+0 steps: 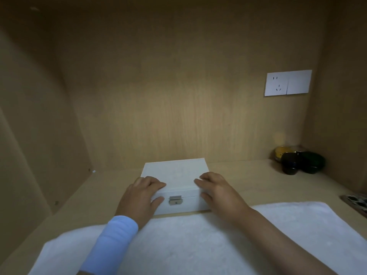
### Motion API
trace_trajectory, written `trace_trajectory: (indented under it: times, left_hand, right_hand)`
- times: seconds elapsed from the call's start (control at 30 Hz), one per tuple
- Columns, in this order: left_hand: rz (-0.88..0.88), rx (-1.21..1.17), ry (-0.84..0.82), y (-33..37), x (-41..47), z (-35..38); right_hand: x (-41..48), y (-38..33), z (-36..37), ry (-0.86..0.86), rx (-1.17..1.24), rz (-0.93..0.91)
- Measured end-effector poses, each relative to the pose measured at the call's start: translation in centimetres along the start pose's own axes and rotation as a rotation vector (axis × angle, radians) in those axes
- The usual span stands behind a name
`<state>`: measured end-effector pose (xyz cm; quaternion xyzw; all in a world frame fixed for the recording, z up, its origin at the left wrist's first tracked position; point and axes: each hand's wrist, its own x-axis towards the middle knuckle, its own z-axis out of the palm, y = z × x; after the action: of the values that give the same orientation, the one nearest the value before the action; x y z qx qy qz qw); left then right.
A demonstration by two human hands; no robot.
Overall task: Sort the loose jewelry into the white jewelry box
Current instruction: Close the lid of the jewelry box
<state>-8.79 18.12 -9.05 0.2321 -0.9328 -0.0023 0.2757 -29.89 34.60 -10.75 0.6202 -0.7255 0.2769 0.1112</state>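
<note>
The white jewelry box [175,171] stands with its lid down on the wooden shelf, a silver clasp [175,200] on its front face. My left hand [142,195] grips the box's left front corner, fingers on the lid and thumb on the front. My right hand [217,190] grips the right front corner the same way. No loose jewelry shows in the frame.
A white towel [198,245] is spread on the shelf in front of the box. Dark round jars and a yellow tin [297,161] stand at the back right corner. A patterned object [355,201] lies at the right edge. A wall socket [288,82] is on the back panel.
</note>
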Motion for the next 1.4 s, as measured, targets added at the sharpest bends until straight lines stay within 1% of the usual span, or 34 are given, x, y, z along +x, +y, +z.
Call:
trace_trajectory:
  times: [0.07,0.13,0.3,0.37,0.43,0.53,0.73,0.9,1.1,1.4]
  left_hand:
    - [-0.032,-0.005,-0.011,0.4,0.0,-0.1]
    - [-0.051,0.015,-0.027,1.0,0.1,-0.1]
    - [-0.069,0.1,-0.128,2.4,1.1,0.3]
    - [-0.067,0.119,-0.188,2.4,1.4,0.4]
    - [-0.063,0.14,-0.222,1.8,1.7,0.1]
    - [-0.095,0.17,-0.251,0.0,1.8,-0.5]
    - [-0.228,0.22,-0.231,-5.6,0.7,-1.9]
    - [-0.325,0.308,-0.274,-10.7,0.6,-2.9]
    - [-0.464,0.185,-0.27,-15.5,1.3,-2.4]
    - [-0.485,0.082,-0.22,-20.9,2.6,-2.2]
  right_hand:
    - [0.0,-0.2,0.1,0.001,0.01,0.021]
    - [0.1,-0.3,-0.1,-0.006,0.067,0.084]
    - [1.0,-0.6,-0.7,-0.09,0.389,0.393]
    - [1.9,-1.0,-0.6,-0.125,0.39,0.449]
    - [2.6,-1.3,-0.3,-0.156,0.338,0.45]
    - [3.8,-2.2,0.6,-0.196,0.328,0.417]
    - [7.7,-5.9,4.7,-0.215,0.381,0.358]
    - [11.5,-9.7,8.6,-0.223,0.41,0.301]
    - [15.3,-12.3,11.9,-0.186,0.432,0.273]
    - [19.4,-13.3,15.1,-0.182,0.4,0.264]
